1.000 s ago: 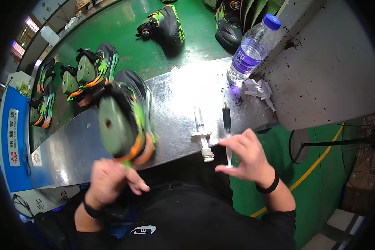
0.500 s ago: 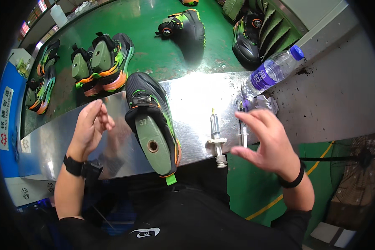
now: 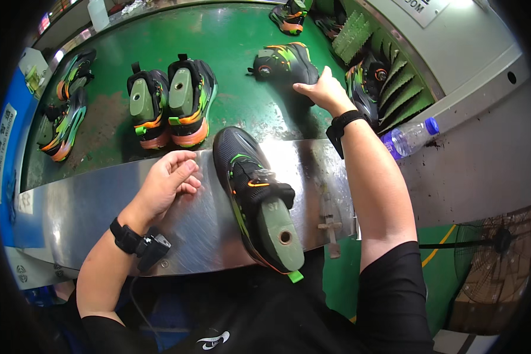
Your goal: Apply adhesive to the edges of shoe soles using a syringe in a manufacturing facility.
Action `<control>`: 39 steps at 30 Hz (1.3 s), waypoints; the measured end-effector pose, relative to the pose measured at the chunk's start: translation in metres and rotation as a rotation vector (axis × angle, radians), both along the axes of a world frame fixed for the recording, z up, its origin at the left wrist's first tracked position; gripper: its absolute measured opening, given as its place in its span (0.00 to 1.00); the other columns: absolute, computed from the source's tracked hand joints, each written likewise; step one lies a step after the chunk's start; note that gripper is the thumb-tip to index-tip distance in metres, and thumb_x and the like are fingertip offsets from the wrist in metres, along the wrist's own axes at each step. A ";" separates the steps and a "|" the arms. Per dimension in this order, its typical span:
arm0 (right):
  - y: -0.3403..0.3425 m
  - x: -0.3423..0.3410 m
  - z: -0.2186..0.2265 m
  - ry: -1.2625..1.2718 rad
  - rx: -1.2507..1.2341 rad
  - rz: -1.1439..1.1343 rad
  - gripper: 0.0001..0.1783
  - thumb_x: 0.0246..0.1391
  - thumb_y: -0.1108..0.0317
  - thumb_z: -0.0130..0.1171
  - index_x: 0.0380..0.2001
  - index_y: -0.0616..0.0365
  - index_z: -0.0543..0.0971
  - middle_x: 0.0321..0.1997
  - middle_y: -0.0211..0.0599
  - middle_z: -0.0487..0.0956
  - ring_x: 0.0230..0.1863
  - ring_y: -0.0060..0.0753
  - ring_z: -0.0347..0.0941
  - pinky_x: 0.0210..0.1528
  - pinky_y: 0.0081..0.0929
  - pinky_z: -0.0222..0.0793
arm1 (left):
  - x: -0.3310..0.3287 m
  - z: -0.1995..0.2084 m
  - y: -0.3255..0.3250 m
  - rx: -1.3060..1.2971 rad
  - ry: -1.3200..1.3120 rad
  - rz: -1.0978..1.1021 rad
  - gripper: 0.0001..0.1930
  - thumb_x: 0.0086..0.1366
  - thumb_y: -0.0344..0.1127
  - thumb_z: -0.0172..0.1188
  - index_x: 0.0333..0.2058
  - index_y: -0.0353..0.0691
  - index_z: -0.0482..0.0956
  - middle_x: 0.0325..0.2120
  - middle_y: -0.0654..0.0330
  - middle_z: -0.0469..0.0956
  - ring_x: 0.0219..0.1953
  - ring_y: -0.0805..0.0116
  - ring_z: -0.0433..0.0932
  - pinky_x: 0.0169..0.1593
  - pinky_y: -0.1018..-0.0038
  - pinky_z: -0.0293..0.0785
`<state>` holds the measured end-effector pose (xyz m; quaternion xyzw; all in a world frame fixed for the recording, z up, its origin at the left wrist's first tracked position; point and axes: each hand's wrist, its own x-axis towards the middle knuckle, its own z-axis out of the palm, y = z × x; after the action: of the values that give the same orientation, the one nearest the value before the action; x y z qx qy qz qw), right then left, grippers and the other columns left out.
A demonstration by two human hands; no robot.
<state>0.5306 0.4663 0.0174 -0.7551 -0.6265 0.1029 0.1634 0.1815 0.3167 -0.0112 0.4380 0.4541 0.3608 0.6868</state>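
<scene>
On the metal table edge in front of me lies a black sneaker (image 3: 246,194) with green and orange trim. A green shoe last (image 3: 279,236) with a round hole fills its opening, heel end toward me. My left hand (image 3: 170,180) hovers left of this sneaker, empty, its fingers loosely bent and apart. Farther off, my right hand (image 3: 325,92) grips the toe of another black sneaker (image 3: 290,62), the thumb on the near side and the other fingers partly hidden. A blurred syringe (image 3: 329,221) lies right of the near sneaker, beside my right forearm.
Two sneakers with lasts, a left one (image 3: 146,106) and a right one (image 3: 190,97), stand on the green surface (image 3: 236,112). More sneakers (image 3: 62,130) sit far left, others (image 3: 369,85) by green flaps (image 3: 404,88). A bottle (image 3: 411,138) lies right of my forearm.
My right hand has gone from above the syringes forward to the far sneaker's toe. My left hand has come closer to the table surface. The whole view has shifted.
</scene>
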 end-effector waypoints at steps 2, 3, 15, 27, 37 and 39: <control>0.009 -0.003 -0.011 -0.017 0.001 -0.021 0.61 0.36 0.42 0.67 0.59 0.77 0.49 0.50 0.65 0.71 0.52 0.52 0.71 0.54 0.34 0.66 | -0.004 0.003 -0.002 0.007 0.009 -0.011 0.22 0.64 0.40 0.56 0.50 0.31 0.64 0.37 0.57 0.71 0.31 0.75 0.75 0.35 0.82 0.74; 0.010 -0.006 -0.016 -0.029 0.001 -0.048 0.63 0.35 0.41 0.68 0.60 0.76 0.47 0.50 0.64 0.71 0.52 0.53 0.71 0.54 0.34 0.66 | -0.006 0.003 -0.002 0.002 0.008 -0.003 0.22 0.64 0.40 0.56 0.50 0.31 0.64 0.37 0.57 0.71 0.31 0.75 0.75 0.35 0.82 0.74; 0.017 0.052 -0.016 0.564 0.007 -0.329 0.45 0.42 0.57 0.66 0.55 0.70 0.54 0.52 0.56 0.67 0.53 0.51 0.67 0.48 0.42 0.72 | -0.002 0.010 0.001 0.010 0.002 0.005 0.24 0.63 0.39 0.57 0.52 0.30 0.64 0.37 0.57 0.71 0.33 0.75 0.75 0.37 0.82 0.73; -0.066 -0.011 0.056 -0.228 0.797 0.414 0.34 0.41 0.63 0.64 0.53 0.64 0.66 0.47 0.53 0.70 0.51 0.55 0.65 0.53 0.46 0.64 | 0.018 0.013 0.018 0.102 0.210 -0.031 0.23 0.66 0.40 0.53 0.54 0.33 0.63 0.44 0.58 0.70 0.38 0.75 0.73 0.41 0.80 0.71; -0.296 0.068 0.068 0.030 0.119 0.646 0.21 0.39 0.66 0.67 0.39 0.62 0.75 0.30 0.42 0.73 0.35 0.43 0.71 0.39 0.34 0.69 | 0.050 -0.006 0.038 0.126 0.237 -0.154 0.21 0.69 0.46 0.45 0.49 0.33 0.71 0.35 0.63 0.77 0.34 0.77 0.76 0.39 0.82 0.71; -0.315 0.085 0.032 0.101 0.102 0.506 0.31 0.34 0.62 0.71 0.45 0.59 0.74 0.36 0.42 0.71 0.38 0.43 0.69 0.41 0.34 0.68 | 0.061 -0.003 0.045 0.039 0.189 -0.115 0.18 0.70 0.45 0.43 0.41 0.35 0.74 0.31 0.62 0.78 0.29 0.74 0.78 0.35 0.78 0.76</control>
<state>0.6159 0.1509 0.0496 -0.5590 -0.7909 0.1465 0.2015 0.2428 0.3614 -0.0145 0.5084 0.4839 0.2869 0.6520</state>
